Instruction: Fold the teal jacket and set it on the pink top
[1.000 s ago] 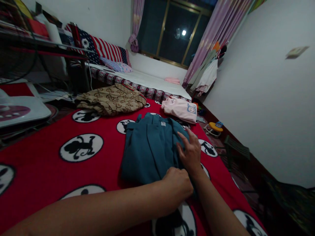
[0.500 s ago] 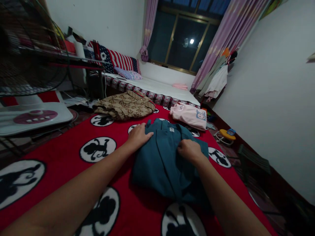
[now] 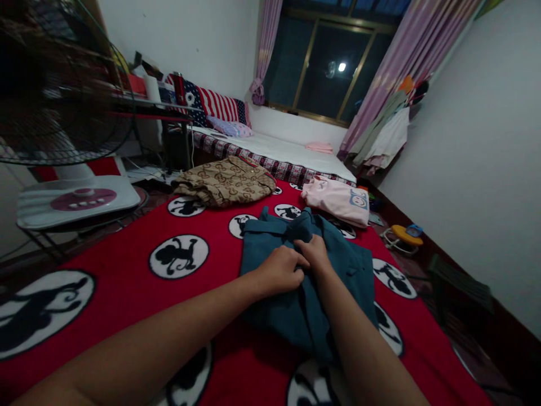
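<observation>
A folded teal garment lies on a red blanket patterned with white ovals and dark monkey figures. My left hand is closed on the cloth near its middle, thumb and fingers pinched together. Right beside it, my right hand also grips the fabric, its fingers curled in. Both hands almost touch, and the cloth bunches up just beyond them. Whether the garment is a shirt or a jacket I cannot tell.
Folded brown patterned clothing lies at the far left of the blanket, and a folded pink shirt at the far right. A fan stands on the left. A yellow stool and a dark folding stool are on the right.
My left hand has left the garment's left edge and moved right to its middle, closing on the cloth. The collar and label are covered now. The view has shifted slightly left.
</observation>
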### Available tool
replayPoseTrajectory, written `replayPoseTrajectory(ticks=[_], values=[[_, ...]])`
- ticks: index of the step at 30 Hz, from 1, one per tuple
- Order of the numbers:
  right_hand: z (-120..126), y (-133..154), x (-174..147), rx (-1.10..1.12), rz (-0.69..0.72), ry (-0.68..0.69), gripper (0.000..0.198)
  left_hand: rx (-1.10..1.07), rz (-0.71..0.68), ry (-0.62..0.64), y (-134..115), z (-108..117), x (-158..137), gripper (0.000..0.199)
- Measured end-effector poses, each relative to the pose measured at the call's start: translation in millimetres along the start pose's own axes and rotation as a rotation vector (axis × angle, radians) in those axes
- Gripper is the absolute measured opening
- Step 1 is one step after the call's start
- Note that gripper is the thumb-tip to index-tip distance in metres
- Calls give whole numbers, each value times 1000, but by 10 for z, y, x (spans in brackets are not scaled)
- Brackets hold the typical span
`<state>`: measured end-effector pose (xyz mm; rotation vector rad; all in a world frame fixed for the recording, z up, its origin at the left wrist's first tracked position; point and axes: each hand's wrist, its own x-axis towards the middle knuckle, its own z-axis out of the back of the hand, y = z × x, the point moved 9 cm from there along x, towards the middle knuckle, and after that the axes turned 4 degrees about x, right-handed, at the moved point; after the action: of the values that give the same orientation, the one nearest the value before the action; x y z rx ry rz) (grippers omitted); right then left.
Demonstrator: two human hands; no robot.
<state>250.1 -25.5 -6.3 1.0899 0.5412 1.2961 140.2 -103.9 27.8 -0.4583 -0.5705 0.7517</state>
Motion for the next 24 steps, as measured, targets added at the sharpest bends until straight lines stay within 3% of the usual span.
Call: replayPoseTrajectory(ticks=[3, 6, 9, 11, 13, 16, 19, 21, 24], values=[[84, -132, -43, 162, -61, -41, 27, 33, 163, -159, 357, 413, 70, 37], [229, -154, -115, 305, -123, -188, 23, 294, 360, -323, 795, 820, 55, 43], [334, -114, -184, 431, -138, -324, 19, 409, 482, -216, 1152, 786, 50, 76], [372, -55, -214, 480, -96, -369, 20, 428, 497, -154, 1266, 682, 64, 85], [404, 6, -245, 520, -44, -400, 23, 455, 473, -146, 1271, 634, 107, 76], [474, 85, -316, 577, 22, -468, 28, 468, 392, -174, 1139, 656, 243, 34], [555, 140, -398, 625, 73, -550, 31, 347, 199, -314, 860, 689, 430, 19], [594, 170, -435, 625, 110, -580, 32, 146, 26, -321, 687, 527, 556, 16], [628, 170, -459, 603, 131, -603, 29, -122, -115, -144, 584, 40, 694, 9]])
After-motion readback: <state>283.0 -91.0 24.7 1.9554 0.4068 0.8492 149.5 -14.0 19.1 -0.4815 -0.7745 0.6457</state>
